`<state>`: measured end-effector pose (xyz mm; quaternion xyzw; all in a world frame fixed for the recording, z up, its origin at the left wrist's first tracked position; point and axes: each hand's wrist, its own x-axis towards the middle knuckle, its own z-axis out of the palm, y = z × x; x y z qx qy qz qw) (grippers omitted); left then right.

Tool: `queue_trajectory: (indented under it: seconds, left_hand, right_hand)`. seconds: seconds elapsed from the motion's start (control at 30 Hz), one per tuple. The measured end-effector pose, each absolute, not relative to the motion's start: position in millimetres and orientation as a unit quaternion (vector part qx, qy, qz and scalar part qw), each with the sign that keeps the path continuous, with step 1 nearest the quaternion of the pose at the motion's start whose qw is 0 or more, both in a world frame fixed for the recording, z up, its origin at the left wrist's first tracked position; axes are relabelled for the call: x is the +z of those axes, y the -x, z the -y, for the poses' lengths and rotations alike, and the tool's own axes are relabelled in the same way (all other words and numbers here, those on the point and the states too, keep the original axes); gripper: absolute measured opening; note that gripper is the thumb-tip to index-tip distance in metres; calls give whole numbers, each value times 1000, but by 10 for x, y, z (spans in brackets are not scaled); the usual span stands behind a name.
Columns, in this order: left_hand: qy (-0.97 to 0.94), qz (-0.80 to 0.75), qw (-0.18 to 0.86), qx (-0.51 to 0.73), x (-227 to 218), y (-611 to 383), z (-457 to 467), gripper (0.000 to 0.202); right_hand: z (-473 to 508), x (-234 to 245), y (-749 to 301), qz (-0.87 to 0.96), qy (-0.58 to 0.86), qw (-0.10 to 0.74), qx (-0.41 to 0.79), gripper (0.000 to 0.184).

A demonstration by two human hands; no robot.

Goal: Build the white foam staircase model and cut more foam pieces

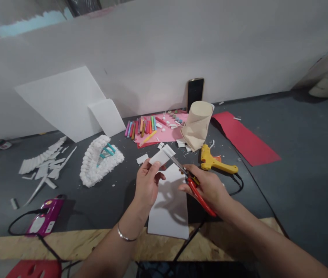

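My left hand pinches a small white paper piece and holds it up over the table. My right hand grips red-handled scissors, whose blades reach the paper piece's right edge. Below both hands a larger white sheet lies flat on the dark table. A silver bracelet circles my left wrist.
A yellow glue gun with a black cord lies right of my hands. A white frilled paper shape, paper scraps, coloured markers, a beige roll, a red sheet, a phone and a purple device surround them.
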<state>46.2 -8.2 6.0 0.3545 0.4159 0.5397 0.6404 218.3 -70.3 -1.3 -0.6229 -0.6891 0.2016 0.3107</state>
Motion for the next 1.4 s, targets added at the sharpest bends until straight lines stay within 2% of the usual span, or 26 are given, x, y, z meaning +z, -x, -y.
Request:
queue_trajectory:
  seconds: [0.43, 0.6, 0.77, 0.97, 1.1, 1.3, 1.4]
  left_hand:
    - [-306, -426, 673, 521, 99, -483, 74, 34]
    - [-366, -439, 660, 487, 111, -359, -48, 38]
    - [-511, -505, 539, 439, 20, -19, -252, 44]
    - [-608, -575, 398, 376, -86, 252, -380, 23]
    - [-651, -581, 288, 395, -74, 304, -409, 17]
    - [-586, -586, 371, 418, -48, 395, -424, 33]
    - [-570, -567, 405, 435, 71, 333, -448, 32]
  right_hand:
    - [670, -49, -2200, 685, 622, 304, 228, 67]
    - [640, -82, -2244, 671, 628, 335, 208, 61]
    - [623, -87, -2307, 649, 636, 369, 193, 60]
    - [621, -139, -2329, 634, 639, 377, 220, 54]
    - [628, -138, -2332, 634, 638, 384, 208, 53]
    - [644, -124, -2343, 592, 634, 416, 272, 51]
    - [635, -102, -2356, 570, 634, 432, 294, 52]
